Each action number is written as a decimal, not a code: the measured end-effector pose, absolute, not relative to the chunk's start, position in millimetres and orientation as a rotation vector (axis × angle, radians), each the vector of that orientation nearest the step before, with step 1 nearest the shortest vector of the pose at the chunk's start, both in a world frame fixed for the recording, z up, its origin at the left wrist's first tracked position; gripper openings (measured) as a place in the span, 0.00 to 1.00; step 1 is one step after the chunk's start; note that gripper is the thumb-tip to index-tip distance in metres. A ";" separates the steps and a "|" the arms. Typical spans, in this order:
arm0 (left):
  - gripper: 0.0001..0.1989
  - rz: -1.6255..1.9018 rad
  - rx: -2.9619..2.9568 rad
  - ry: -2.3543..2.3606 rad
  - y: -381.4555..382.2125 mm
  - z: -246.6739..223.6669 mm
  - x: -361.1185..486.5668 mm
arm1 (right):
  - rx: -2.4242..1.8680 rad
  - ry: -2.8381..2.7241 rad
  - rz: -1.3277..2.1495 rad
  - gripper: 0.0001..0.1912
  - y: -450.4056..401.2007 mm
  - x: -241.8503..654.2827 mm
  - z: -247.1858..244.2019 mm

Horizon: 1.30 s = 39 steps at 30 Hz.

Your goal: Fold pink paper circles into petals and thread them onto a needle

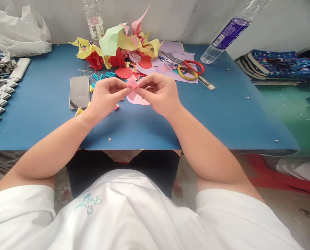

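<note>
Between my two hands, above the blue table, is a small piece of pink paper (132,86). My left hand (108,94) pinches its left side between thumb and fingers. On the opposite side, my right hand (160,93) pinches it the same way. Pale pink paper (138,100) with a rounded edge lies on the table just below, partly hidden by the hands. A red paper disc (124,72) is right behind my left fingers. Small rolled blue paper pieces (110,74) lie beside it.
A phone (79,92) lies left of my hands. Crumpled yellow paper scraps (83,48) heap at the back. Scissors (187,69) and a cutter knife (206,83) rest on purple sheets (190,59). A purple-labelled bottle (230,34) stands back right; a plastic bag (18,31) sits back left.
</note>
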State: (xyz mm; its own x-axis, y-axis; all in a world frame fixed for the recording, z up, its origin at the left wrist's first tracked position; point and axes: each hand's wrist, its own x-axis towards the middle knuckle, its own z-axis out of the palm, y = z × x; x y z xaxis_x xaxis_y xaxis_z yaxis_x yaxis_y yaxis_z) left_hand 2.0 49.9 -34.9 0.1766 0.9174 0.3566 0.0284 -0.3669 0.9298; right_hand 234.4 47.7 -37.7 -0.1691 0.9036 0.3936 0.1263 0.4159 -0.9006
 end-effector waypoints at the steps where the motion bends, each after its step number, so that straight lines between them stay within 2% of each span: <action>1: 0.21 1.304 1.572 0.922 49.5 -34.8 2.3 | -0.928 -1.591 0.911 0.24 47.6 234.4 -37.5; 12: 0.21 1.325 1.688 0.982 48.6 -40.7 3.0 | -0.897 -1.530 1.061 0.36 46.0 230.5 -38.2; 17: 0.26 1.327 1.782 0.985 48.5 -41.4 1.1 | -0.866 -1.538 1.098 0.37 45.0 228.4 -38.1; 21: 0.25 1.277 1.784 0.970 44.9 -37.4 0.3 | -0.841 -1.548 1.085 0.38 46.9 231.3 -40.1; 26: 0.24 1.245 1.768 0.970 44.0 -37.0 -0.3 | -0.804 -1.568 1.096 0.32 46.6 231.9 -42.1; 32: 0.20 1.199 1.864 1.012 47.9 -36.3 -5.8 | -0.847 -1.613 1.046 0.16 45.3 233.3 -37.9; 37: 0.14 1.243 2.011 1.006 52.7 -40.9 -7.7 | -0.890 -1.589 1.042 0.12 50.9 236.0 -38.6; 39: 0.15 1.298 2.060 0.989 54.1 -44.4 -6.1 | -0.897 -1.556 1.037 0.13 51.4 234.9 -39.3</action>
